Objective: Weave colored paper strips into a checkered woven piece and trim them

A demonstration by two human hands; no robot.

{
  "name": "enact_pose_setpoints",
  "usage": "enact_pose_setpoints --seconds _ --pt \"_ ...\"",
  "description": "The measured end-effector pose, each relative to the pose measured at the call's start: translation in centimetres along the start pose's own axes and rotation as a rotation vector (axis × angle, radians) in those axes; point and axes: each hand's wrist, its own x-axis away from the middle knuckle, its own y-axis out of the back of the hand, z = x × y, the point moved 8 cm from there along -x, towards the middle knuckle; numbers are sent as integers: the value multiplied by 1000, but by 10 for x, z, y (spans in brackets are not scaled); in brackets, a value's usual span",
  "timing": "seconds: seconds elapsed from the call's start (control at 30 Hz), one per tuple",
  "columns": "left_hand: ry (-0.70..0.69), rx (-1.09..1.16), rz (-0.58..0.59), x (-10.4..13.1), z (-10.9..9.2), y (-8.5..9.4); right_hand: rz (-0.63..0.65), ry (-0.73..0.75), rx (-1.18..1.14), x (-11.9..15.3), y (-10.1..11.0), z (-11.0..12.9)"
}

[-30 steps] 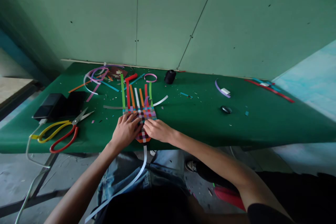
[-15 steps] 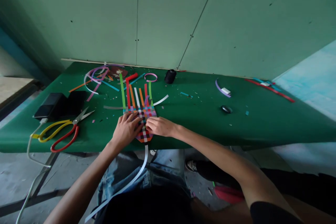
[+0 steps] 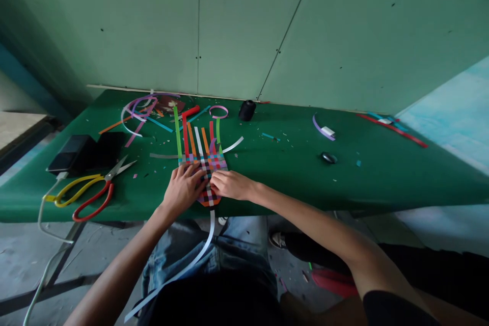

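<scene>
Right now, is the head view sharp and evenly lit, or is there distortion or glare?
Head view: wide-angle bending bows the green felt-covered table edge; light is soft and dim, without glare; the woven multicoloured paper-strip mat reads fairly sharp; the corners darken.

right hand (image 3: 232, 184) | slid from lower mat edge up onto woven mat (image 3: 208, 170)

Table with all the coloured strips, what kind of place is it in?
Probably a plain craft workspace: a green table against bare wall panels, with scissors, paper scraps, and both hands pressing a woven strip mat.
</scene>
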Motion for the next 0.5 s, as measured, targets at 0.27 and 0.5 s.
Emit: enact_pose_setpoints --seconds 0.27,0.5 --pt "22 -2 -10 -1 -1 -2 -75 -21 -61 8 -2 0" --pt "23 -16 -19 0 0 -2 -97 -75 -133 13 1 0"
